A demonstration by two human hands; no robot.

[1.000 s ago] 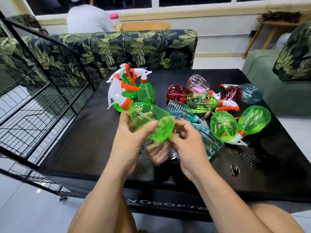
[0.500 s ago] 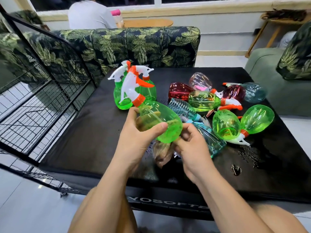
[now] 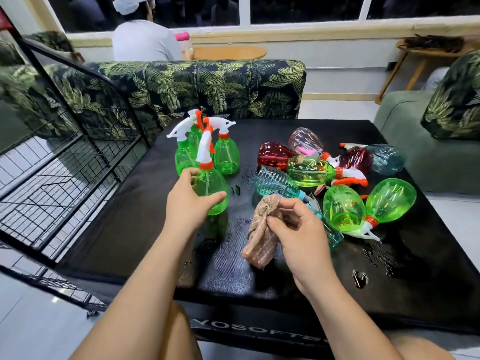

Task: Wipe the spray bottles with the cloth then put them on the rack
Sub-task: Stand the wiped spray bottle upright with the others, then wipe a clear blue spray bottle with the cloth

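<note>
1. Standing upright, a green spray bottle (image 3: pixel 211 189) is held in the left hand (image 3: pixel 191 203)'s curled grip, just before three upright green bottles (image 3: pixel 226 157).
2. A brown cloth (image 3: pixel 261 236) is pinched in the right hand (image 3: pixel 301 231)'s grip, right of that bottle.
3. No bottle is seen on the wire rack (image 3: pixel 65 183) left of it; the heap (image 3: pixel 310 170) lying right of it seems unwiped.
4. Whether its base touches the worktop (image 3: pixel 130 229) cannot be told.

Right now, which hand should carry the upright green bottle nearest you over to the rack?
Left. The left hand wraps round that green bottle, and the rack stands on that same side. The right hand is busy pinching the cloth.
</note>
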